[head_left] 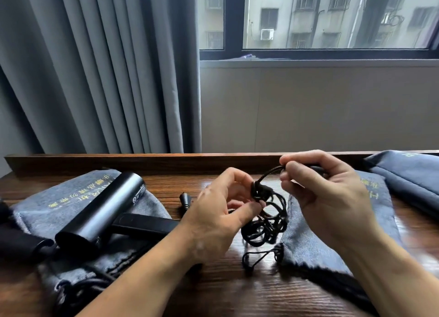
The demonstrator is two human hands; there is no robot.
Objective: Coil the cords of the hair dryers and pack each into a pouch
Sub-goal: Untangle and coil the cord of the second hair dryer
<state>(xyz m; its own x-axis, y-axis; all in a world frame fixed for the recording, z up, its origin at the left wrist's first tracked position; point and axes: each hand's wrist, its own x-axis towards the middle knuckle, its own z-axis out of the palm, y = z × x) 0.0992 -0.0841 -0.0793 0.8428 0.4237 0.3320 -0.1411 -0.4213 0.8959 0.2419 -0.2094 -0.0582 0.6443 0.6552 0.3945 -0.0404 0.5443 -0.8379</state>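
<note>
A black hair dryer (pixel 99 209) lies on a grey pouch (pixel 61 198) with gold lettering at the left of the wooden table (pixel 213 293). Its black cord (pixel 268 224) is bunched into loose loops in the middle, held above the table. My left hand (pixel 218 219) pinches the coil near its top. My right hand (pixel 320 193) grips the cord's end, a dark plug piece mostly hidden in the fingers. A second grey pouch (pixel 308 245) lies under my right hand, its drawstring (pixel 259 257) trailing left.
A third, blue-grey pouch (pixel 408 174) lies at the far right against the table's raised back rail (pixel 142 160). A small black cone-shaped piece (pixel 185 200) sits behind my left hand. Another dark object (pixel 16 240) lies at the left edge. Curtain and window behind.
</note>
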